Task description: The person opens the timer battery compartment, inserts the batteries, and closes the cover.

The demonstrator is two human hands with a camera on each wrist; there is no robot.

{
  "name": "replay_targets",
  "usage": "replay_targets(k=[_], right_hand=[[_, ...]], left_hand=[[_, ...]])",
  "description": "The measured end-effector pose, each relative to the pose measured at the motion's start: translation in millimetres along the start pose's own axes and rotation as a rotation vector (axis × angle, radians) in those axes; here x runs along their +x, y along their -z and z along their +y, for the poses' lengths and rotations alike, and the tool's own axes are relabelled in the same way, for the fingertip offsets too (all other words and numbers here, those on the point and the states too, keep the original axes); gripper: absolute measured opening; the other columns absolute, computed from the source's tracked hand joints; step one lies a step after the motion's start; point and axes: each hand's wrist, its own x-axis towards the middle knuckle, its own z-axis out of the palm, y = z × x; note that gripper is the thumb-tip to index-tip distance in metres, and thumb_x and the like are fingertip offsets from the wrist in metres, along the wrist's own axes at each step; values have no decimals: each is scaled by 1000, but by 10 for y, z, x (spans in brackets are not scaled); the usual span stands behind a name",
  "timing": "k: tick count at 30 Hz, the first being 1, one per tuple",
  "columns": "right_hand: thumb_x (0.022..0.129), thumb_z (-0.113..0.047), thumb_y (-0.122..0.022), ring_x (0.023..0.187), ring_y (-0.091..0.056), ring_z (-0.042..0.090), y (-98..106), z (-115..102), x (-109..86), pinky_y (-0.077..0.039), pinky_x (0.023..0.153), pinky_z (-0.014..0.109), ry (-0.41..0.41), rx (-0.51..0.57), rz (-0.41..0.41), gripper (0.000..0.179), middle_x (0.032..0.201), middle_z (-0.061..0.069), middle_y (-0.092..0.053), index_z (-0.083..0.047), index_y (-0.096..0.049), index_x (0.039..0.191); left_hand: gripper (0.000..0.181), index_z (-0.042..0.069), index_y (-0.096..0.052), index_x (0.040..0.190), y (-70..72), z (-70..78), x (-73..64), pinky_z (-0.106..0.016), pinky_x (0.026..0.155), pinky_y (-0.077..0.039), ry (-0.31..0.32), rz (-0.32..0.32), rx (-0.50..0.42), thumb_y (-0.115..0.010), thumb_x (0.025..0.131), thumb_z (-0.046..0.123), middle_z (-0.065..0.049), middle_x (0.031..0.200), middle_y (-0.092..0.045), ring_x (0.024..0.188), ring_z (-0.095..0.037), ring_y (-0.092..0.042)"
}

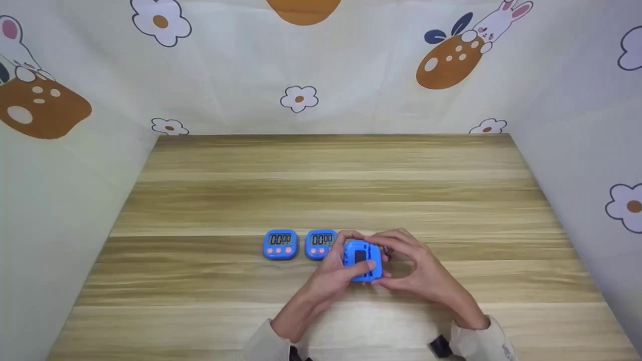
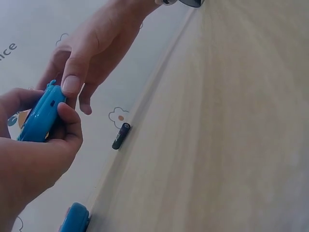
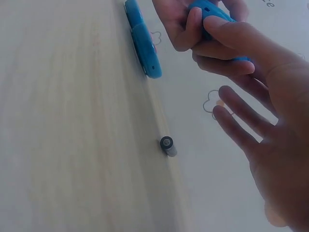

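My left hand (image 1: pixel 328 278) grips a blue digital timer (image 1: pixel 355 246), its back turned up. The left thumb lies across the recessed battery compartment, where a dark slot shows. My right hand (image 1: pixel 421 268) pinches the timer's right edge between thumb and forefinger. In the right wrist view, the other fingers of my right hand (image 3: pixel 285 145) spread away from the case. Two more blue timers lie to the left, one (image 1: pixel 281 244) in full view and another (image 1: pixel 319 244) partly covered by my left hand; both displays face up and show zeros.
A small dark battery (image 2: pixel 121 136) lies on the wooden table (image 1: pixel 321 190) near the hands. In the head view, my right hand mostly hides it. Patterned cloth walls (image 1: pixel 241 90) with flowers and rabbits enclose the table at the back and sides.
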Motion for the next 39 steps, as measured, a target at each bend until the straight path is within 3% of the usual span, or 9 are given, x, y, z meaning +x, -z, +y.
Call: replay_targets(k=[5,10,13,17,21,23,29,33,39], right_hand=[[73,-18,-88,119,-52,20,31,-58,-13,-43,102,36,-43,21,-36,71,132,0,-57,-12,-56,137],[72,-3,-87,106,-59,25,120,-253,27,-53,87,39,-48,101,-31,67,128,9,-59,-4,-56,132],[70,-1,-87,103,-60,28,160,-317,41,-53,85,37,-34,84,-28,61,123,10,-62,-3,-60,125],[67,2,-88,96,-60,30,167,-319,48,-54,80,37,7,55,-27,62,117,11,-62,0,-59,121],[65,1,-89,98,-59,27,172,-196,26,-54,78,41,21,46,-12,64,117,9,-61,-1,-58,121],[68,-6,-89,102,-58,25,220,-73,-12,-54,80,41,-12,9,4,64,120,5,-61,-5,-57,124],[74,-25,-87,115,-51,18,520,290,-176,-47,92,45,-213,-198,37,58,126,-6,-56,-16,-61,125],[74,-28,-87,121,-45,20,643,414,-285,-40,101,49,-321,-300,-45,54,128,0,-54,-15,-65,121],[75,-33,-87,123,-42,23,659,436,-327,-38,103,48,-388,-342,-119,55,132,3,-52,-13,-65,122]], left_hand=[[53,5,-28,128,-12,-5,1,-52,87,-54,40,51,18,-65,90,-4,-33,122,-56,100,-53,-61],[53,5,-35,128,-13,2,-4,-44,90,-54,66,137,125,-69,88,-2,-24,125,-57,109,-39,-61],[53,5,-36,128,-2,-6,-9,-40,91,-53,82,136,143,-69,88,-1,-23,124,-59,115,-36,-59],[51,5,-35,129,4,-8,-16,-39,92,-52,109,112,140,-68,91,4,-25,120,-63,117,-36,-58],[47,7,-39,129,-2,26,-13,-35,94,-49,144,177,256,-68,93,16,-17,122,-62,113,-28,-59],[46,10,-40,129,4,54,-9,-36,90,-51,155,220,278,-67,93,19,-15,125,-60,109,-27,-61],[45,7,-38,137,76,132,13,-47,86,-53,78,262,167,-58,96,10,-20,137,-48,112,-40,-59],[45,11,-44,140,115,170,16,-52,93,-50,64,287,175,-58,96,11,-18,142,-40,118,-35,-52],[47,13,-46,142,116,162,22,-55,94,-48,71,277,170,-56,96,7,-19,141,-41,118,-34,-52]])
